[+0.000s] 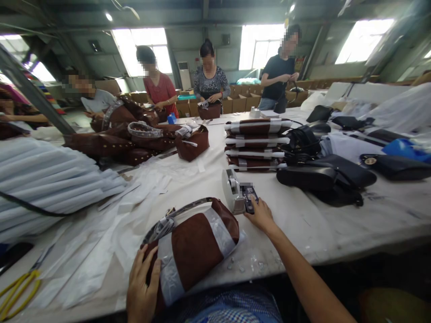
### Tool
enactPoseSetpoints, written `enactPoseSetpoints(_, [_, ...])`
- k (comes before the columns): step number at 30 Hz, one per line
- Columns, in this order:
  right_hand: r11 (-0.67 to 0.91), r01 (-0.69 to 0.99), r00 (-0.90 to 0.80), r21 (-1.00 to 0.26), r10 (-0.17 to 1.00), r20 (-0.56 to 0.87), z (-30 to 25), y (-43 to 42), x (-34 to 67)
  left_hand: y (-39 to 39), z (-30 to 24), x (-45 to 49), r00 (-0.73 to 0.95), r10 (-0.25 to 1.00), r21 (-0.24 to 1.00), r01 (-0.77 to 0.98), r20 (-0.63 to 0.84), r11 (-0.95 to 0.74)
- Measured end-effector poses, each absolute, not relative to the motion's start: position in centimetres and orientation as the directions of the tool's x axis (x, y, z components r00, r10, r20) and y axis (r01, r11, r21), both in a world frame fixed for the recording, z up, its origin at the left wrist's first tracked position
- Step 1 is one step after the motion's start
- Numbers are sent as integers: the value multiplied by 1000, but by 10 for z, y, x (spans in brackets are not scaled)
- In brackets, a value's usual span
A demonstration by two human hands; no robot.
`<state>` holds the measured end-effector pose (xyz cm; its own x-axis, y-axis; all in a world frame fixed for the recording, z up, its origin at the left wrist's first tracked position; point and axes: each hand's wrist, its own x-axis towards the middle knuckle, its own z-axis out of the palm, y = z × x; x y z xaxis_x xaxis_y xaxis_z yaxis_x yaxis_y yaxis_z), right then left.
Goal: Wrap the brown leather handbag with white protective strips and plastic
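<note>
In front of me a brown handbag (193, 251) lies tilted on the white-covered table, with clear wrap bands around it and its wrapped strap (188, 207) along the far side. My left hand (143, 278) rests on the bag's left end, fingers apart and not closed around it. Beyond the bag's right end stands a grey-white tape dispenser (231, 190). A dark, flat, phone-like device (249, 198) lies against its right side. My right hand (261, 215) reaches to this device, its extended index finger touching the face; the other fingers are loosely bent, and nothing is gripped.
Yellow-handled scissors (22, 287) and stacked white padded sheets (50, 184) are on the left. Wrapped brown bags (257, 146) form a stack ahead, black bags (323, 175) to its right. More brown handbags (193, 143) lie far left. Several people work across the table.
</note>
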<state>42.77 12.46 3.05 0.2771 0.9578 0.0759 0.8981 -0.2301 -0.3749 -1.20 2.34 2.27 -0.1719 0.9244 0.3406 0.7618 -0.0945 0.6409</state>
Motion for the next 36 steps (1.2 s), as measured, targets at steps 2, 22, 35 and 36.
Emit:
enactPoseSetpoints(2, [-193, 908, 242, -372, 966, 92, 30, 122, 431, 23, 24, -11, -168, 924, 644, 759, 344, -101])
enactPoseSetpoints(22, [67, 756, 193, -651, 927, 321, 55, 120, 401, 30, 13, -18, -118, 918, 642, 747, 379, -169])
enactPoseSetpoints(35, [73, 593, 294, -802, 907, 300, 10, -62, 352, 29, 12, -18, -132, 915, 671, 720, 382, -177])
enactPoseSetpoints(36, [82, 605, 267, -792, 916, 299, 6, -71, 348, 29, 14, -16, -147, 915, 682, 713, 376, -166])
